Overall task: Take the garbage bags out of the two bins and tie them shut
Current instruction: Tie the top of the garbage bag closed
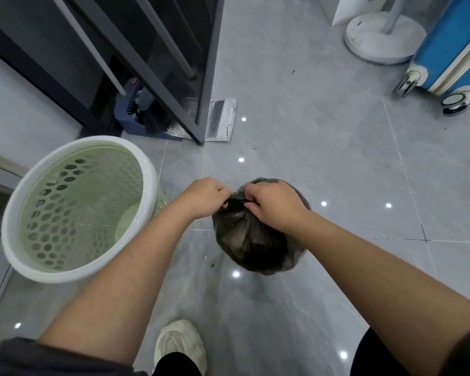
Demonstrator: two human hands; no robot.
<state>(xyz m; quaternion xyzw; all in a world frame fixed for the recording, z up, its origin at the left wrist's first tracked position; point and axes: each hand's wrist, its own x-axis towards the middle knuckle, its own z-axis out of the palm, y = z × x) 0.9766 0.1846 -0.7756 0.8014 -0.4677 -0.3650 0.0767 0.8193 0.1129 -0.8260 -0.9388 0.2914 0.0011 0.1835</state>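
Curled fingers [251,193] of the right hand [276,206] pinch the gathered neck of a dark grey garbage bag [255,245] from the right. The left hand [205,198] pinches the same twisted plastic from the left, its fingertips bent in and pressed together on it. The two hands almost meet over the bag's top, with only a short strip of bunched plastic between them. The bag hangs directly below the fingers — a rounded, filled bulge, its pleats running up to the pinch. Whether its bottom touches the grey tiled floor [323,137] I cannot tell.

Just left of the left forearm stands a white-rimmed bin [12,213], upright, its pale green perforated inner wall showing. A beige shoe [178,346] stands on the tiles below the bag. Farther off, behind a dark-framed glass door [174,66], a blue dustpan with a brush [144,118] stands — a silver foil pouch [220,118] lies beside it. At top right are a round white stand base [383,39] and a blue suitcase [451,44].
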